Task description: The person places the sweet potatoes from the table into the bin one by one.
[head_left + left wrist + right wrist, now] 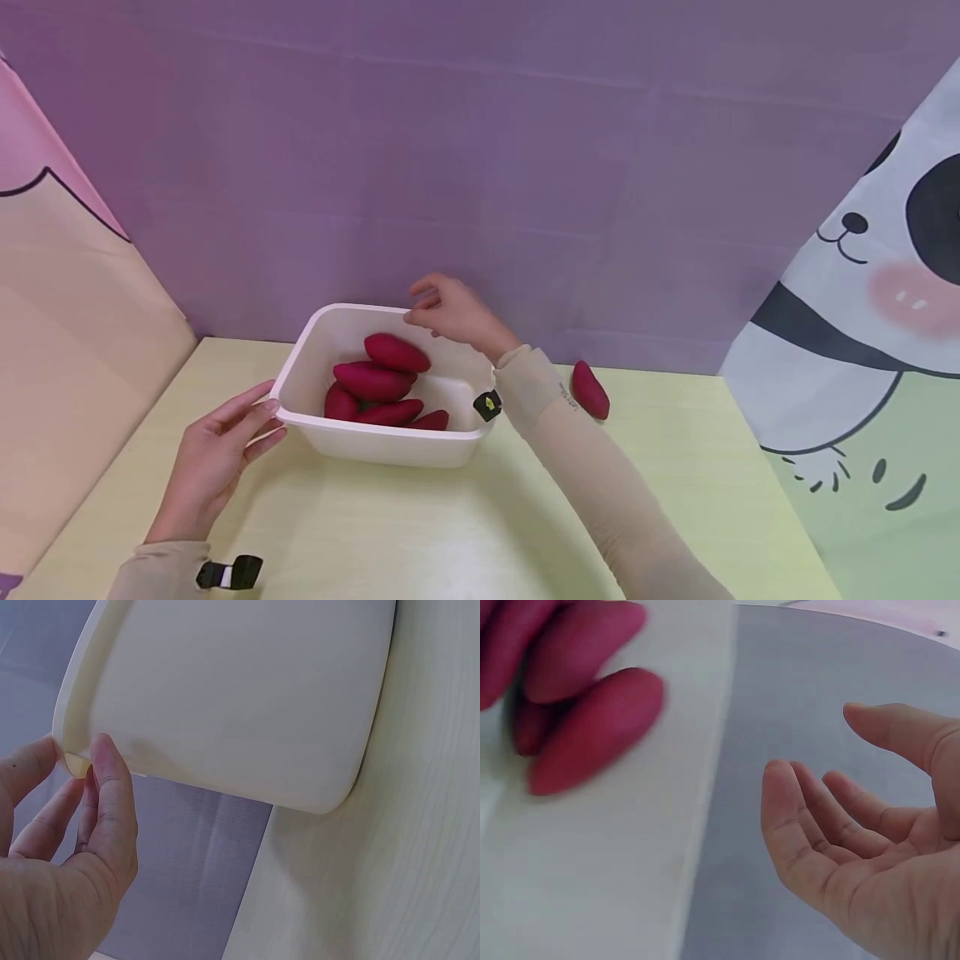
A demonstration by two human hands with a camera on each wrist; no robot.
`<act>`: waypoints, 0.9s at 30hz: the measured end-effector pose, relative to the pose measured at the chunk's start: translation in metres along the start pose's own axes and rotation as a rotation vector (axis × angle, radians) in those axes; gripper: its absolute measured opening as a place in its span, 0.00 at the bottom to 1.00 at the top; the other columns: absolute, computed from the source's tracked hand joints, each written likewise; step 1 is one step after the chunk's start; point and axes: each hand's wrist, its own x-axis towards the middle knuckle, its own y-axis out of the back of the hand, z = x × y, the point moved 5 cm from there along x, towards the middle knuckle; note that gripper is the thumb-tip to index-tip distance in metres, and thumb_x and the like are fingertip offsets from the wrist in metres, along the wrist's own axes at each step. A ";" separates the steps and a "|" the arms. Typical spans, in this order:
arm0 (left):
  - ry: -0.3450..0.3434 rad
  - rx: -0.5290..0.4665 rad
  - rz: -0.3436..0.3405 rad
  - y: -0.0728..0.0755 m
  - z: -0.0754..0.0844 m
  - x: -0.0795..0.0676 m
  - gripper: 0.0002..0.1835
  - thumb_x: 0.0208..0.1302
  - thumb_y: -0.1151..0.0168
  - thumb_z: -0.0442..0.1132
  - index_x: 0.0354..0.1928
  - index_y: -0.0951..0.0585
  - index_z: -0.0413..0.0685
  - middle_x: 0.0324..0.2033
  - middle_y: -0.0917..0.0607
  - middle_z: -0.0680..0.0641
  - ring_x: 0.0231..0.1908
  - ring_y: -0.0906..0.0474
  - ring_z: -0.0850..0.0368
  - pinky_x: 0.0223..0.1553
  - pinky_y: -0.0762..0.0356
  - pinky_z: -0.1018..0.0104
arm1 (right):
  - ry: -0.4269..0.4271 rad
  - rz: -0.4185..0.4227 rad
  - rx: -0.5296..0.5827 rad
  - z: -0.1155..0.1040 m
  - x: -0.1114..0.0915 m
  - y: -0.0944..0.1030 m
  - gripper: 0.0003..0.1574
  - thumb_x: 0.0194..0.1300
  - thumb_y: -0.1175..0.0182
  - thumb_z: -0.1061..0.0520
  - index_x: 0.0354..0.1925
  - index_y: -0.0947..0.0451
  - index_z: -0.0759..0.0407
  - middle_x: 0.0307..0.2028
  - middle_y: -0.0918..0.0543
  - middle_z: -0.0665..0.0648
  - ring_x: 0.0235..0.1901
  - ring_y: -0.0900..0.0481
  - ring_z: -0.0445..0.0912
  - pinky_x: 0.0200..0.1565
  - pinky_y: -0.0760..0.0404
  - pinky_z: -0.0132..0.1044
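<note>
A white plastic bin (390, 446) stands on the table with several purple-red sweet potatoes (372, 382) lying inside, mostly toward its left side. At the bin's near left corner, my left hand (213, 467) pinches the rim between thumb and fingers; the left wrist view shows that hand (82, 847) at the rim's corner from the side. My right hand (457, 312) hovers by the far rim, its forearm crossing over the bin's right end. In the right wrist view the same hand (870, 840) has loosely bent fingers, thumb apart, and holds nothing. My right forearm hides part of the bin's right side.
One more sweet potato (590, 390) lies on the table (675, 467) to the right of the bin, beyond my right forearm. A purple cloth backdrop (480, 167) rises behind the table's far edge. Printed panels stand left and right, the right one with a panda (862, 275).
</note>
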 end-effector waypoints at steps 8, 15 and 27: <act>-0.003 -0.018 -0.003 0.004 -0.001 0.001 0.19 0.67 0.35 0.29 0.58 0.15 0.48 0.44 0.13 0.53 0.39 0.14 0.59 0.43 0.13 0.62 | 0.050 0.124 0.050 0.001 -0.044 0.040 0.29 0.66 0.34 0.59 0.63 0.29 0.63 0.50 0.16 0.62 0.46 0.17 0.52 0.44 0.13 0.41; -0.004 -0.031 -0.006 0.007 -0.001 0.002 0.18 0.67 0.35 0.28 0.57 0.15 0.49 0.44 0.14 0.53 0.39 0.14 0.58 0.43 0.13 0.62 | 0.064 0.249 -0.008 0.033 -0.081 0.070 0.28 0.66 0.34 0.58 0.62 0.27 0.61 0.50 0.17 0.63 0.46 0.18 0.55 0.51 0.16 0.45; -0.012 -0.033 -0.012 0.009 -0.001 0.004 0.18 0.68 0.36 0.28 0.57 0.15 0.49 0.43 0.13 0.53 0.39 0.14 0.59 0.43 0.13 0.63 | -0.070 0.376 -0.127 0.103 -0.134 0.109 0.30 0.68 0.34 0.55 0.64 0.30 0.60 0.54 0.21 0.64 0.51 0.22 0.59 0.55 0.19 0.53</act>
